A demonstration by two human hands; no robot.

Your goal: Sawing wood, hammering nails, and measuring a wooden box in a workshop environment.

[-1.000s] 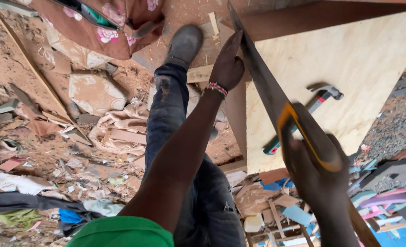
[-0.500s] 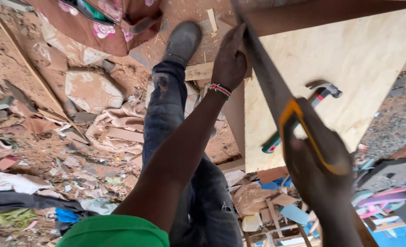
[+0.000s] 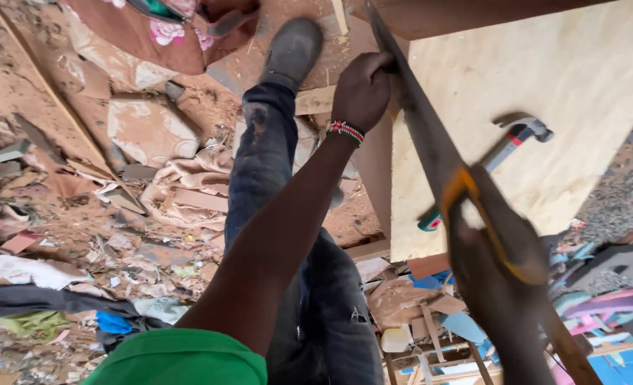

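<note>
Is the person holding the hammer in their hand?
No, the hammer lies by itself on the plywood board, while the right hand grips the handsaw.

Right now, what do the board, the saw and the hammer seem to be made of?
The board looks like pale, unfinished plywood, matte with faint grain. The saw blade appears to be dark, dull metal, and its handle has orange trim, perhaps plastic. The hammer has a grey metal head and a shiny shaft; its green grip may be rubber.

Right hand [image 3: 498, 249] blurred on the saw handle [image 3: 473, 207] — blade tip cut off.
</note>
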